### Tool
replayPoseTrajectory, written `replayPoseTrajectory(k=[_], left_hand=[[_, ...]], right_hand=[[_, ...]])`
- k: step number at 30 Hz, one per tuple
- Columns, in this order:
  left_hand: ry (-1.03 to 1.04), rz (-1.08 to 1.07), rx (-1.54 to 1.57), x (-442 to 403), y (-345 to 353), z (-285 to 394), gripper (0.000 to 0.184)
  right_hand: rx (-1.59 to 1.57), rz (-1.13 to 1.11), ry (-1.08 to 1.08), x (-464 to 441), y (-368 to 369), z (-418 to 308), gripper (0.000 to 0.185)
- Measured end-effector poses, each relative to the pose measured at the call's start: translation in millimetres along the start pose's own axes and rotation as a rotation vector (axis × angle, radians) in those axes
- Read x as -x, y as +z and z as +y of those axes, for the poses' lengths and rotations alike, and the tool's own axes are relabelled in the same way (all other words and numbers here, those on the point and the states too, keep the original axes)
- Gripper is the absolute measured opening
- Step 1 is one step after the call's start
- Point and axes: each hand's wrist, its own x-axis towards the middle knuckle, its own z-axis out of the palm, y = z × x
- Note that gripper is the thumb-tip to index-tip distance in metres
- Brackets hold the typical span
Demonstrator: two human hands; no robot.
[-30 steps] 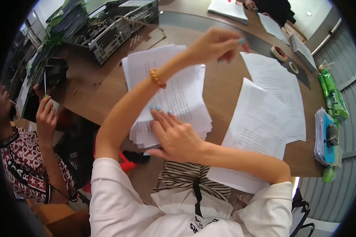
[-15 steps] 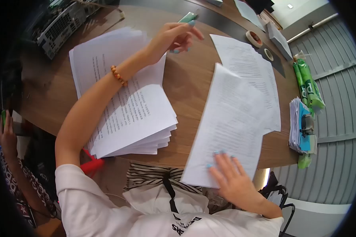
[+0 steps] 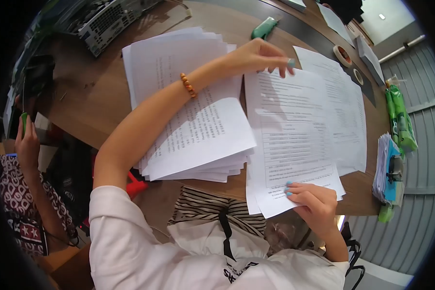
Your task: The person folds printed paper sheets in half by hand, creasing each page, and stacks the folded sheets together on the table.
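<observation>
And here's your left hand (image 3: 277,64), out past the pile (image 3: 203,140) on its right, hovering by the top edge of the printed sheet (image 3: 295,128). Its fingers are loosely bent, half open; whether they have hold of any paper, you can't tell from here. Your left forearm crosses right over the pile, beaded bracelet (image 3: 188,85) at the wrist.

Down to your right hand (image 3: 316,200): fingers curled, blue-nailed fingertips on the sheet's lower right part. The thumb is out of sight, so a pinch can't be confirmed.

The sheet lies just right of the pile, on top of other paper, its lower corner pointing at you. Farther right of the pile, more printed pages (image 3: 350,108) peek out from beneath. The pile itself is fanned unevenly at its near edge, text on its top page.

Beyond the pile, up on the table (image 3: 89,108), there's a green cutter (image 3: 264,28); two tape rolls (image 3: 342,55) sit beyond it to the right. Well to the right of the pile stand a clipped bundle (image 3: 387,169) and green packs (image 3: 401,116).

Over to the pile's far left, a metal case (image 3: 110,24), and nearer you on that side, another person's hand (image 3: 28,145) grips a green-handled tool (image 3: 24,121).
</observation>
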Motion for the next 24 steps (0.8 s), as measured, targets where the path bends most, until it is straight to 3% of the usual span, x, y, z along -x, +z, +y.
replayPoseTrajectory(k=[2,4,9,12,14,16,18,20,21,23,24], left_hand=[[0.119,-0.062,0.006,-4.0,4.4,-16.2,0.025],[-0.035,-0.187,-0.385,0.8,4.7,-6.9,0.022],[0.041,-0.209,-0.362,3.2,8.3,-2.8,0.018],[0.055,-0.224,-0.391,4.2,8.4,-1.0,0.019],[-0.016,-0.202,-0.301,3.9,8.2,-1.6,0.036],[-0.075,-0.195,-0.237,1.9,2.4,-8.1,0.041],[-0.132,-0.178,-0.178,-1.2,-1.0,-9.9,0.045],[-0.143,-0.183,0.269,-0.5,-2.3,-8.6,0.05],[-0.138,-0.185,0.258,0.2,-2.7,-10.2,0.05],[-0.122,0.027,0.342,2.3,-3.1,-12.9,0.045],[-0.121,0.028,0.337,2.8,-4.4,-8.4,0.045]], right_hand=[[-0.062,-0.08,0.124,-2.3,-7.2,-8.4,0.017],[-0.209,-0.137,0.143,-4.8,-11.5,-13.8,0.016],[-0.139,-0.283,0.211,-8.2,-39.6,-20.6,0.017],[0.407,-0.068,0.12,-31.2,-65.5,-26.9,0.011],[0.693,0.076,0.133,-52.8,-74.8,-31.6,0.013],[0.837,0.129,0.087,-79.4,-81.0,-20.3,0.012],[0.79,0.039,0.014,-109.9,-79.8,4.5,0.009],[0.76,-0.053,-0.003,-139.2,-69.2,29.0,0.007],[0.737,-0.087,0.001,-152.5,-61.4,41.8,0.007],[0.702,-0.325,0.193,-180.5,-51.4,53.5,0.008],[0.703,-0.32,0.189,-185.0,-46.3,63.0,0.008]])
